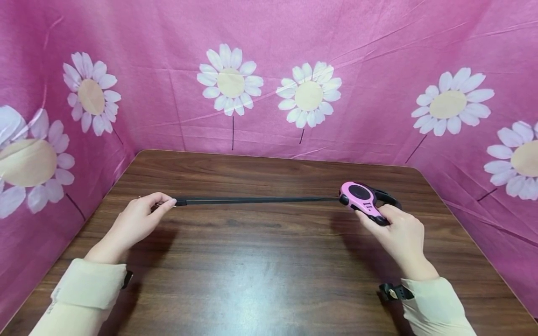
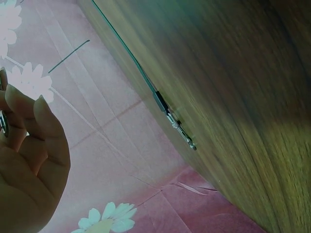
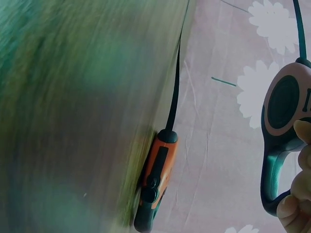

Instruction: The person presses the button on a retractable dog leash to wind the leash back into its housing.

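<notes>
A pink and black leash (image 1: 360, 198) is held right of centre in the head view by the right hand (image 1: 401, 233), the fingers of which are clamped round its black handle. Its dark strap (image 1: 260, 200) is drawn out almost straight across the middle of the frame to centre left, where its end is pinched between the thumb and fingers of the left hand (image 1: 140, 217). Shadows are cast on the desk (image 1: 252, 252) below both hands. The desk's far edge is seen above the strap, roughly parallel to it, with a strip of wood between; a broader stretch, marked by glare, is left from the strap to the bottom of the frame. More wood is seen beyond each hand, up to the slanting side edges at left and right. The desk is bounded at the back and sides by a pink flowered cloth (image 1: 269, 28). Near the centre of the left wrist view, a metal clip (image 2: 180, 130) is seen on a strap's end; near the centre of the right wrist view, an orange and black case (image 3: 159, 170) is seen along the desk's edge. Whether either is touching the desk cannot be told.
</notes>
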Available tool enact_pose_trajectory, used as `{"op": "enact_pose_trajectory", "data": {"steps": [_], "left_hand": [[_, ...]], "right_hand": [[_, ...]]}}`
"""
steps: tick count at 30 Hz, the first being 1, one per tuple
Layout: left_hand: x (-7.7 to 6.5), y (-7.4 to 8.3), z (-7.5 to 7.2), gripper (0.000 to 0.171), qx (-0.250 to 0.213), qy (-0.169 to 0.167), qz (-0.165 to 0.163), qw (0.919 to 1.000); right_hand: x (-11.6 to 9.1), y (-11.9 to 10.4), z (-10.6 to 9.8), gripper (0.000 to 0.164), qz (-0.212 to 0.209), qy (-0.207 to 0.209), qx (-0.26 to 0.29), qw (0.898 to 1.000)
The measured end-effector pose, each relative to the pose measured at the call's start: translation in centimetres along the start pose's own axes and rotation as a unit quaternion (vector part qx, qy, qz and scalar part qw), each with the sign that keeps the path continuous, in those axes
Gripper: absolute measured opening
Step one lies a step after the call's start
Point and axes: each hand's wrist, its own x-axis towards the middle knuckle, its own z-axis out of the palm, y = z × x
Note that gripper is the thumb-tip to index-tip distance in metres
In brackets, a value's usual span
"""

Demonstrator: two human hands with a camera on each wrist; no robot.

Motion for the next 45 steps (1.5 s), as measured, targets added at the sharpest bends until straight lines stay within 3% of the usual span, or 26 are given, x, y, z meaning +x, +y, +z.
{"op": "enact_pose_trajectory", "data": {"steps": [7,16,31,45], "left_hand": [[0.1,0.1,0.2,0.033,-0.008,0.007,0.000,0.9999],[0.1,0.4,0.4,0.031,-0.009,0.007,0.005,0.9999],[-0.3,1.1,0.1,0.027,-0.012,0.026,0.030,0.9991],[0.1,2.4,-0.2,0.032,-0.014,0.024,0.031,0.9992]], "right_hand": [[0.1,-0.2,0.0,0.044,0.012,-0.001,0.006,1.000],[0.1,-0.9,0.5,0.057,0.003,0.025,0.024,0.999],[0.2,-1.4,0.5,0.045,0.001,0.009,0.025,1.000],[0.4,-1.7,0.9,0.056,-0.002,0.023,0.030,0.999]]}}
